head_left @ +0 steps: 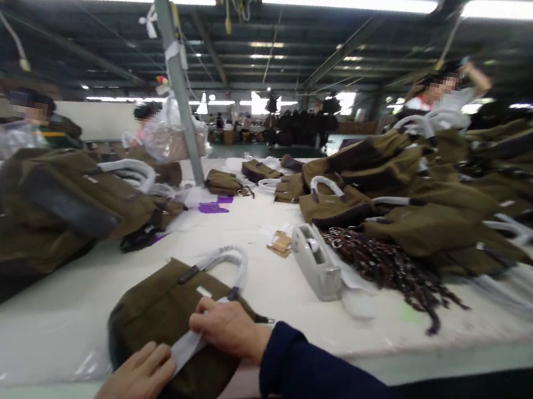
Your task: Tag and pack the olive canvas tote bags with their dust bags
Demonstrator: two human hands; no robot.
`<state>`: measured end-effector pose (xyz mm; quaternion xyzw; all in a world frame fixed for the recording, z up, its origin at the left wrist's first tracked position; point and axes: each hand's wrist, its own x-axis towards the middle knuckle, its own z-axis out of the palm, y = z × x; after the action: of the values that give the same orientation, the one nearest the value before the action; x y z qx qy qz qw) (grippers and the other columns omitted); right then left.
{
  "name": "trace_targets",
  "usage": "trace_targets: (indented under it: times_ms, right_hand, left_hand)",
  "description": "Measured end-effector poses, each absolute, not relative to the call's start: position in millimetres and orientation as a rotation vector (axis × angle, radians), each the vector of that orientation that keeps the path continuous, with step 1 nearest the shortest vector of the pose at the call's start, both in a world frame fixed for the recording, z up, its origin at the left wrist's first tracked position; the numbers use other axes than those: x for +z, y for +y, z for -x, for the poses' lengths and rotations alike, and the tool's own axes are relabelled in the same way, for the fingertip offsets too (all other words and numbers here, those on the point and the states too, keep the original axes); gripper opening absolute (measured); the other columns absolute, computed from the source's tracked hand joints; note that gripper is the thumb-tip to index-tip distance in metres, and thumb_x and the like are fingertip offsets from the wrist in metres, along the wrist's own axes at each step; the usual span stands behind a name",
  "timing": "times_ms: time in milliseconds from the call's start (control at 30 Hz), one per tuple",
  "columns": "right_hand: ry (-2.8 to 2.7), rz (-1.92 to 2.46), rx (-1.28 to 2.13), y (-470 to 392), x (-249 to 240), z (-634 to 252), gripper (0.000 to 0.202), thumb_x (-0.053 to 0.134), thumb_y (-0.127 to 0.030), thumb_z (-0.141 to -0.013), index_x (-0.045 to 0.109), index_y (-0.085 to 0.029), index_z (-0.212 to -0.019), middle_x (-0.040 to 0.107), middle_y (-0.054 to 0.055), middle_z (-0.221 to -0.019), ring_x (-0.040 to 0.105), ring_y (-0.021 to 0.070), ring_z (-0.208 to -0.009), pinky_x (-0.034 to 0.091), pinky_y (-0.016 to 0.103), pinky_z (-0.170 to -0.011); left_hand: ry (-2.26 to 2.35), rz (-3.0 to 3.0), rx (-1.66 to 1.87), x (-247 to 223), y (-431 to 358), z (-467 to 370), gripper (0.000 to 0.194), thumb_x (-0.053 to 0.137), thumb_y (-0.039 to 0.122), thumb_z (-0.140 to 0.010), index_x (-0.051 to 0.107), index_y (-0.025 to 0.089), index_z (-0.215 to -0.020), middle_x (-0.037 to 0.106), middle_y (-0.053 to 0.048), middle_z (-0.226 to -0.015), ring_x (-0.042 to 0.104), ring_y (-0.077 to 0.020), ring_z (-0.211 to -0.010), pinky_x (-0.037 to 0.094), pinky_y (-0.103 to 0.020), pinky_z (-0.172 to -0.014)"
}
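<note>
An olive-green handbag (pixel 149 302) with dark trim lies at the table's front edge, its white-wrapped handle (pixel 232 255) standing up at the far side. My right hand (pixel 226 327) is closed on the upper end of a white wrapped strip (pixel 187 349) that crosses the bag. Lower down, my left hand (pixel 137 378) lies at the strip's near end, fingers bent together against it. A small white label (pixel 204 291) shows on the bag just above my right hand.
Olive bags are heaped at left (pixel 65 194) and right (pixel 423 231). A grey tape dispenser (pixel 317 261), brown card (pixel 281 244) and dark braided straps (pixel 382 265) lie mid-table (pixel 242 223). A slanted metal post (pixel 179 78) rises behind. Several people are beyond the bags.
</note>
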<state>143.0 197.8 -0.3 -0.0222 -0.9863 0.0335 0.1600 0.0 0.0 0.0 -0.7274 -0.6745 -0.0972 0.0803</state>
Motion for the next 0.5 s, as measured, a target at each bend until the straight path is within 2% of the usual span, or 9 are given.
trace_targets:
  times_ms: [133, 267, 400, 500]
  right_hand:
    - [-2.852, -0.003, 0.194, 202, 3, -146, 0.010, 0.053, -0.027, -0.094, 0.057, -0.026, -0.103, 0.058, 0.000, -0.116, 0.060, 0.0117, -0.077, 0.036, 0.021, -0.053]
    - [-2.858, -0.063, 0.236, 203, 3, -151, 0.013, 0.055, -0.026, -0.091, 0.058, -0.026, -0.103, 0.056, 0.000, -0.119, 0.059, 0.0131, -0.086, 0.040, 0.023, -0.061]
    - [-2.845, -0.116, 0.263, 204, 4, -156, 0.012, 0.055, -0.024, -0.089, 0.060, -0.025, -0.100, 0.054, 0.001, -0.121, 0.056, 0.0143, -0.092, 0.044, 0.023, -0.067]
    - [-2.820, -0.160, 0.306, 203, 5, -159, 0.011, 0.056, -0.027, -0.089, 0.061, -0.023, -0.097, 0.054, 0.003, -0.119, 0.054, 0.0155, -0.095, 0.046, 0.025, -0.076]
  left_hand:
    - [-2.022, 2.205, -0.174, -1, -4, -1, 0.026, 0.052, 0.003, -0.086, 0.063, 0.024, -0.097, 0.065, -0.002, -0.101, 0.056, -0.0204, -0.090, 0.048, -0.031, -0.080]
    - [-2.194, 2.246, -0.206, 28, -12, -19, 0.026, 0.046, 0.002, -0.087, 0.061, 0.022, -0.093, 0.062, -0.003, -0.103, 0.053, -0.0205, -0.092, 0.045, -0.033, -0.083]
    - [-2.374, 2.239, -0.367, 48, -12, -27, 0.013, 0.049, 0.020, -0.092, 0.062, 0.022, -0.093, 0.061, -0.005, -0.100, 0.053, -0.0215, -0.095, 0.044, -0.035, -0.085]
    - [-2.530, 2.098, -0.483, 46, -3, -27, 0.031, 0.039, 0.030, -0.098, 0.059, 0.022, -0.076, 0.061, -0.004, -0.090, 0.054, -0.0202, -0.089, 0.043, -0.033, -0.082]
